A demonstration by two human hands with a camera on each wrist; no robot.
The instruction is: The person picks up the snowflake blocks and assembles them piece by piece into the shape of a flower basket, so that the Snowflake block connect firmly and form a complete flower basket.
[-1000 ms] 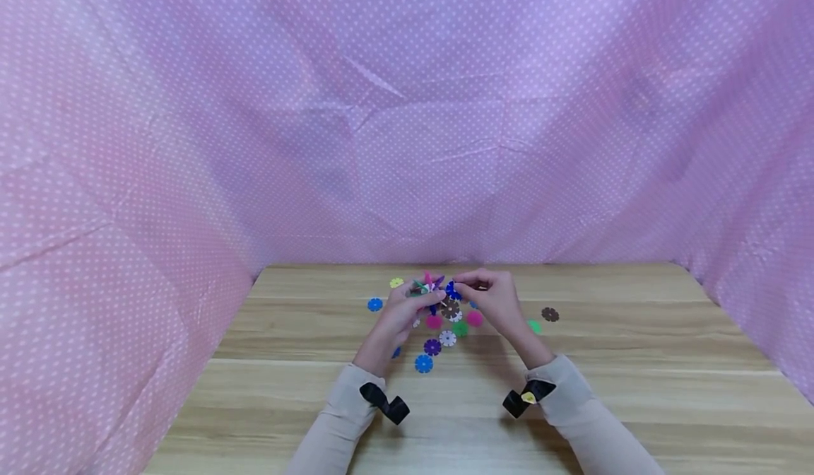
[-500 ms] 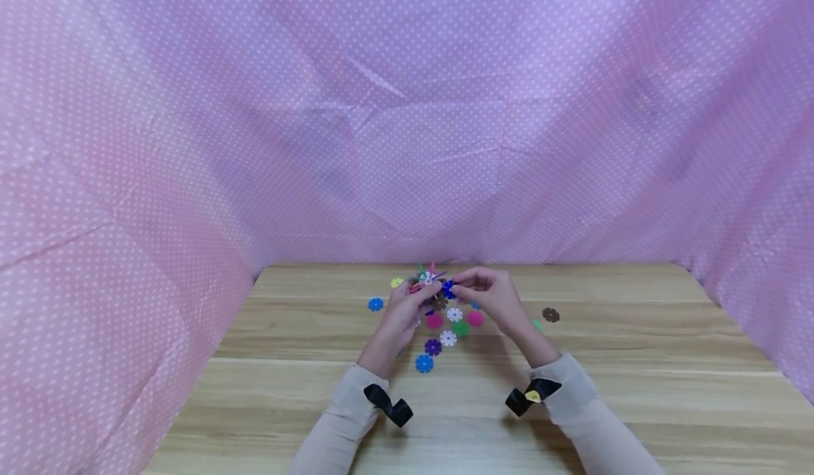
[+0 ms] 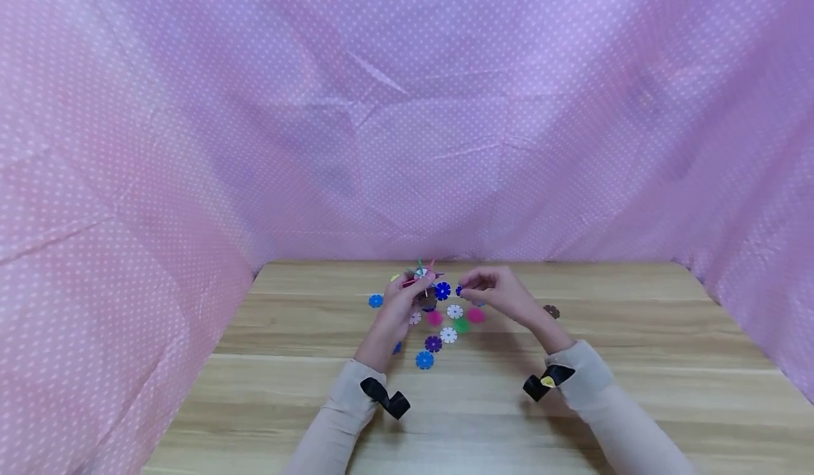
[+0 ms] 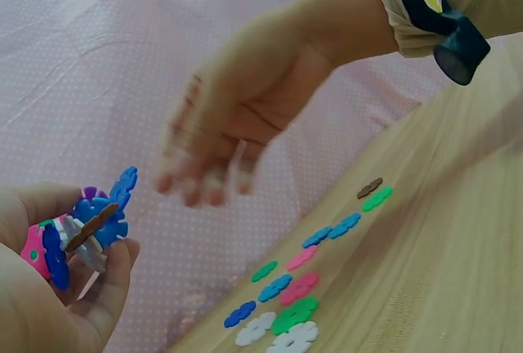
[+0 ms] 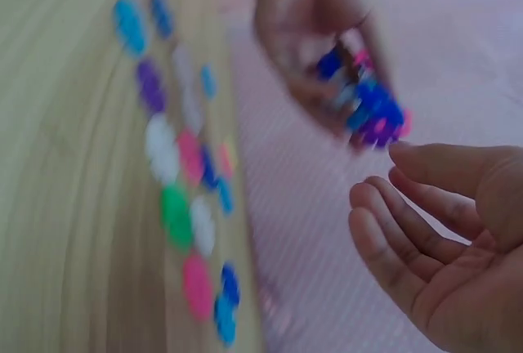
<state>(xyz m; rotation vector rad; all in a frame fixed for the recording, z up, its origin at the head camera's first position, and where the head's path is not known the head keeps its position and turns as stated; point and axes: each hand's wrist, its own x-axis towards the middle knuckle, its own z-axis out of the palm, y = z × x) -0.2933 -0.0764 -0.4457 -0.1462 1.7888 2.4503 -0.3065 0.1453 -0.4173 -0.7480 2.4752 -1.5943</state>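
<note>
My left hand (image 3: 396, 311) grips a cluster of interlocking flower-shaped plastic discs (image 4: 96, 222), in blue, purple, pink, brown, white and green. A dark blue disc (image 3: 442, 291) stands out from the cluster on its right side, towards my other hand. My right hand (image 3: 501, 295) hovers just right of the cluster, apart from it. In the right wrist view its fingers are loosely bent with nothing between them. The left palm and fingers hide part of the cluster.
Loose discs lie on the wooden table below and around my hands, among them a light blue disc (image 3: 425, 360), a purple disc (image 3: 433, 343), a white disc (image 3: 448, 335) and a brown disc (image 3: 552, 312). A pink dotted cloth (image 3: 407, 143) hangs behind the table.
My right hand has let go of the dark blue disc and moved right, away from the cluster. The disc now stays with the cluster, which my left hand has turned and shifted slightly left.
</note>
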